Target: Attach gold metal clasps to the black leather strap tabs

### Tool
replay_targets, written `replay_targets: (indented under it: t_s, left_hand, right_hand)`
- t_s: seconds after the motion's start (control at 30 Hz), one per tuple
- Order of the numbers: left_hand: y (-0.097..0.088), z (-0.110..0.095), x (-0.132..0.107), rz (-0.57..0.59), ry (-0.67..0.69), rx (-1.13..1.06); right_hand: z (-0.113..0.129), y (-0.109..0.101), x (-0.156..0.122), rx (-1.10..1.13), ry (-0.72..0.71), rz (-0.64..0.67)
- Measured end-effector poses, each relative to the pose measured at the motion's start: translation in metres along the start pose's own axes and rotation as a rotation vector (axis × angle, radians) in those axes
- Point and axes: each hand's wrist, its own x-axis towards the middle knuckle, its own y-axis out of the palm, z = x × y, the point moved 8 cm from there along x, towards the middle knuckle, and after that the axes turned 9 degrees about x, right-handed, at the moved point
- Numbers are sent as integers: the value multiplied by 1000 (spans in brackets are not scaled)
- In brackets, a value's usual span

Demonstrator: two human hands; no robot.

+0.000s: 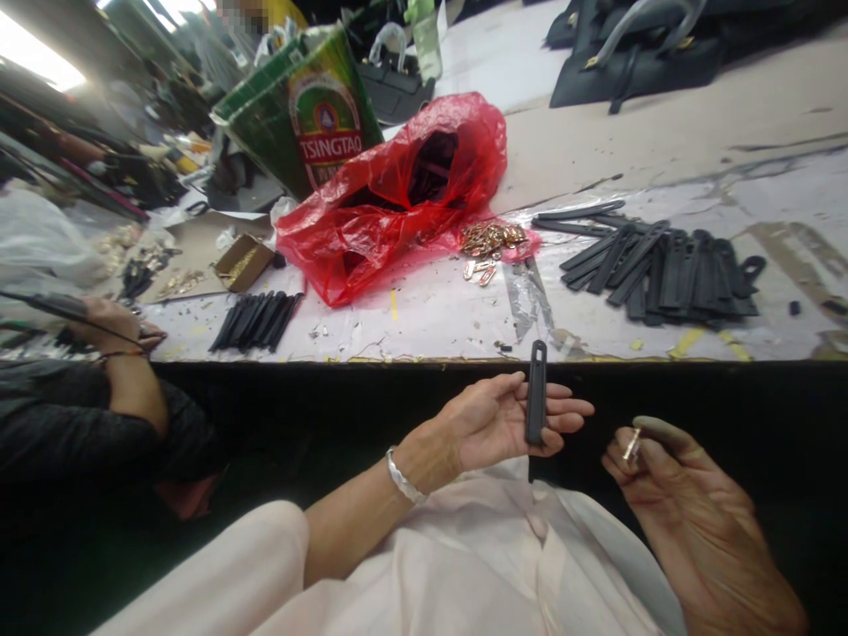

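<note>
My left hand [494, 424] is palm up below the table edge, holding a black leather strap tab [536, 393] with a slotted end that stands up between the fingers. My right hand [682, 503] pinches a small gold-coloured metal clip [632, 447] between thumb and fingers. The hands are apart, and both are over my pale pink garment [464, 565]. On the table, a pile of similar black strap tabs [662, 274] lies at the right, and a heap of gold-coloured metal clips [491, 238] lies beside a red plastic bag [390, 203].
A co-worker's hand [116, 322] at the left holds a thin black-handled tool near a bundle of black strips [257, 320]. A Tsingtao carton [318, 115], a small cardboard box [243, 262] and black handbags [629, 62] stand on the scuffed table [424, 327].
</note>
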Motion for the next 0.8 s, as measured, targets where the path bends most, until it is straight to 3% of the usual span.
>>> replay_targets:
  t_s: [0.27,0.6,0.8]
  left_hand:
    - [0,-1,-4,-84,21,51]
    - [1,-9,-3,-151,271,345]
    - [-1,-12,-5,-209,311,378]
  right_hand:
    - [-3,-1,-1,-1,15,38]
    - [-6,-7,4,-37,37,100]
    - [-10,-9,6,-44,52,126]
